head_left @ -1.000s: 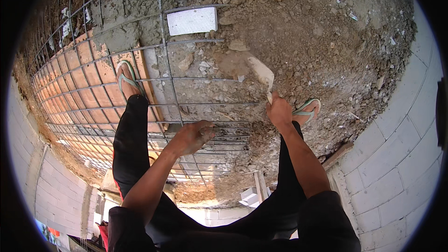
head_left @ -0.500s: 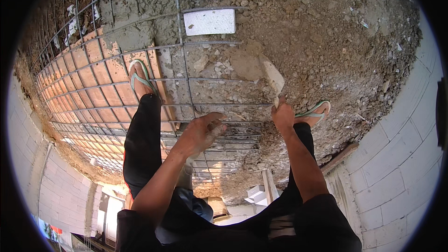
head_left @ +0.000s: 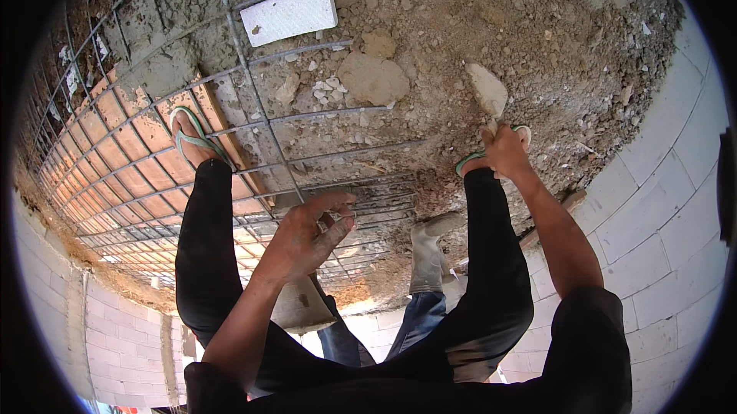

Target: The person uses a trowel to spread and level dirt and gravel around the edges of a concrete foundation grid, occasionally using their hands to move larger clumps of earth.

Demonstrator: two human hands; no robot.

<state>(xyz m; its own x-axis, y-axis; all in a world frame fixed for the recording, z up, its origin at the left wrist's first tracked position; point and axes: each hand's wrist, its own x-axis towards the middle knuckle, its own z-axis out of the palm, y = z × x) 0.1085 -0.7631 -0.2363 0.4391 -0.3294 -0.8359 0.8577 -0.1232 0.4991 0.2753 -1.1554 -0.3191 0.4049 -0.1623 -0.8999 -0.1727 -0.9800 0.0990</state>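
Observation:
My right hand point(head_left: 505, 151) grips a trowel point(head_left: 488, 90) by its handle end, just over my right sandalled foot. The trowel's pale, mortar-smeared blade points away from me, above the loose soil. My left hand point(head_left: 307, 234) hangs over the steel bar mesh point(head_left: 265, 118), fingers bent and apart with nothing between them. Grey smears mark its fingertips. Under the mesh on the left is an orange-brown wooden board point(head_left: 146, 141), where my left foot in a green-edged sandal point(head_left: 192, 136) stands. Wet grey mortar point(head_left: 165, 65) lies beyond the board's far end.
Two white block pieces lie at the far side, the nearer one point(head_left: 290, 15) by the mesh bars. Behind my legs, another person in jeans point(head_left: 418, 322) wears grey boots point(head_left: 430, 260). Pale block walls point(head_left: 652, 222) rise on both sides. Rubble and dirt cover the ground.
My right hand has moved right and a little farther away with the trowel. The view has turned, shifting the mesh and blocks left. The other person's boot now shows between my legs.

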